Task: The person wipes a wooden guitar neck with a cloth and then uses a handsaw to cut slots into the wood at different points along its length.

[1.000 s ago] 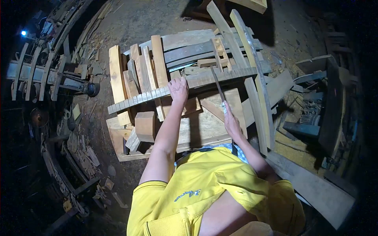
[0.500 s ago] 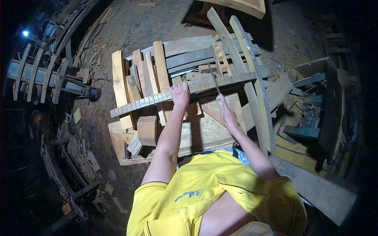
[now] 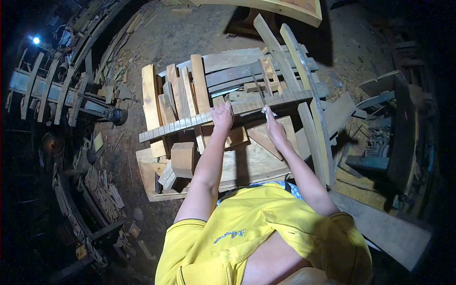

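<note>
A long narrow wooden strip [image 3: 178, 125] with evenly spaced cross lines lies slantwise over a pile of boards. My left hand [image 3: 222, 115] is closed round its middle. To the right, my right hand [image 3: 274, 127] grips the near end of a thin, long blade-like tool [image 3: 259, 88], which crosses the strip and points away from me. Something pale shows at the fingers of my right hand. Under the strip are upright-lying planks [image 3: 200, 83] and a wide flat board [image 3: 223, 164]. A wooden block [image 3: 182, 159] sits at the near left.
Two long boards [image 3: 311, 99] lean along the pile's right side. A wooden piece with a pale frame [image 3: 304, 10] stands at the top. Machinery with slats [image 3: 45, 90] and wood scraps [image 3: 102, 190] are at the left. A grey plank [image 3: 384, 225] lies at the lower right.
The whole view has shifted slightly, with the pile lower and further right in the picture. My right hand and the tool sit slightly nearer me along the strip; my left hand keeps its hold.
</note>
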The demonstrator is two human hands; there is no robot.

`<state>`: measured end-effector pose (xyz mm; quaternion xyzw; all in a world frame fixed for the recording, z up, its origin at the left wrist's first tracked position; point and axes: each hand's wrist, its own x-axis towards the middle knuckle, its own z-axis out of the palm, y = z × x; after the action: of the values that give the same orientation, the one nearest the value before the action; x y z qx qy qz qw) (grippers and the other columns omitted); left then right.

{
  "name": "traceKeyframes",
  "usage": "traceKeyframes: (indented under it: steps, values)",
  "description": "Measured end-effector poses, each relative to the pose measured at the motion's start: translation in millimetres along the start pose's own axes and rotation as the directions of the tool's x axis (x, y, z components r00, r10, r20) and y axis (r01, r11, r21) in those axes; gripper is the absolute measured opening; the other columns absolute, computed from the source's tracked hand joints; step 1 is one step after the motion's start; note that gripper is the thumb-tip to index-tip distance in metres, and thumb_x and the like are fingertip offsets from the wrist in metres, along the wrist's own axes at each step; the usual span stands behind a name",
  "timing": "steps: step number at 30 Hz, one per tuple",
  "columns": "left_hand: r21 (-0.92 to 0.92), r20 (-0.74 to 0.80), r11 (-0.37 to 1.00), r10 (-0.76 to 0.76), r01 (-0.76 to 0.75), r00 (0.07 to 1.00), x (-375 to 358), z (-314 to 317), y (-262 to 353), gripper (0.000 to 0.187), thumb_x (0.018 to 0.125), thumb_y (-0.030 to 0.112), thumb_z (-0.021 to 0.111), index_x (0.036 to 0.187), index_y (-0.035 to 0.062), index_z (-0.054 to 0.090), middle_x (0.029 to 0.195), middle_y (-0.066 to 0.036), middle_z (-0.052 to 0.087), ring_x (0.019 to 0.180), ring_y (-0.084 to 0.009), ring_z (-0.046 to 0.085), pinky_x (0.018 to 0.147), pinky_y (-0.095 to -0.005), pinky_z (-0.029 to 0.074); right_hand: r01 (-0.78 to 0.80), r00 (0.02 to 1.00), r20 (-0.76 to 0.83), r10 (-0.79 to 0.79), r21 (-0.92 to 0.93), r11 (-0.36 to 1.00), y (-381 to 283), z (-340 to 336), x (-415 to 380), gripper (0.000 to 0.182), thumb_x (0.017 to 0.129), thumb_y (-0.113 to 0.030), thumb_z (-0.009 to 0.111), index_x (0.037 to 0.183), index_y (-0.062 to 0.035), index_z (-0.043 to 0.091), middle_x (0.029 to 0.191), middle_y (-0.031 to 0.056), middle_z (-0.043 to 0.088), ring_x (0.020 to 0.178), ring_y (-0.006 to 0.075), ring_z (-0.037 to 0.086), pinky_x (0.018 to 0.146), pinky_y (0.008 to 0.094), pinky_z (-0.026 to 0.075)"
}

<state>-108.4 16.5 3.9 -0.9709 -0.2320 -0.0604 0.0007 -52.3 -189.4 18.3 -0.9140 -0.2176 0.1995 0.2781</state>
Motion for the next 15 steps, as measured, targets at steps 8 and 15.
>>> traceKeyframes:
  steps: [8, 15]
  values:
    - [-0.037, 0.264, 0.999, -0.021, 0.032, 0.964, 14.7, -5.0, -6.1, 0.022, 0.079, 0.019, 0.041, 0.093, 0.0099, 0.054, 0.091, -0.014, 0.06, 0.087, -0.0285, 0.058, 0.073, -0.0437, 0.037, -0.036, 0.994, 0.103, 0.039, -0.032, 0.999, 8.5, -15.5, -57.5, 0.056, 0.088, -0.018, 0.034, 0.136, -0.0292, 0.009, 0.074, 0.0311, 0.054, 0.072, 0.0441, 0.056, 0.063, 0.0505, 0.041]
    - [-0.028, 0.274, 1.0, 0.018, -0.011, 0.962, 16.2, 0.0, -8.5, 0.022, 0.08, 0.02, 0.039, 0.092, 0.0098, 0.055, 0.087, -0.014, 0.062, 0.082, -0.0284, 0.06, 0.072, -0.0479, 0.038, 0.044, 0.999, -0.004, -0.044, 0.0, 0.999, -1.8, -10.6, -2.9, 0.054, 0.088, -0.017, 0.035, 0.135, -0.028, 0.012, 0.073, 0.0289, 0.055, 0.07, 0.0438, 0.055, 0.062, 0.051, 0.041]
